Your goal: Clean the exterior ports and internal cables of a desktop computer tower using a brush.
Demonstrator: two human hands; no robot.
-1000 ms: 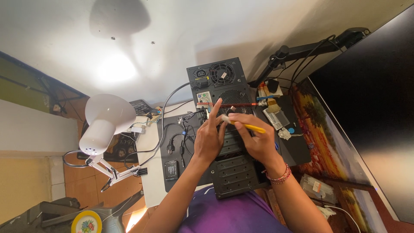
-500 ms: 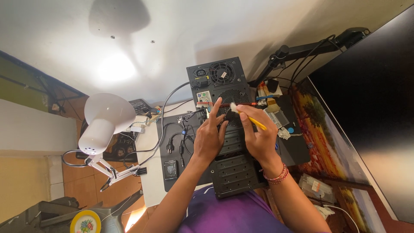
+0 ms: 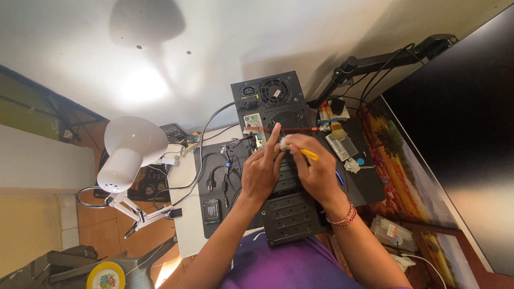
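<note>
A black computer tower [image 3: 292, 211] lies on its side on the desk, its rear panel with fan grille [image 3: 274, 91] facing away from me. My left hand [image 3: 261, 172] rests on the case with its index finger stretched toward a red cable [image 3: 289, 129] crossing the case. My right hand [image 3: 317, 170], with a red bracelet on its wrist, grips a yellow-handled tool [image 3: 309, 155]. The tool's pale end [image 3: 284, 144] sits between the fingertips of both hands, just above the case.
A white desk lamp [image 3: 131, 152] stands at the left. Black cables and plugs [image 3: 217, 179] and a small black device [image 3: 212, 210] lie on a dark mat [image 3: 206, 227]. Small parts [image 3: 341, 145] lie to the right, beside a large dark monitor [image 3: 460, 134] on an arm [image 3: 375, 61].
My right hand has drawn closer to the left hand, and the yellow tool has swung from pointing right to having its pale end at both hands' fingertips.
</note>
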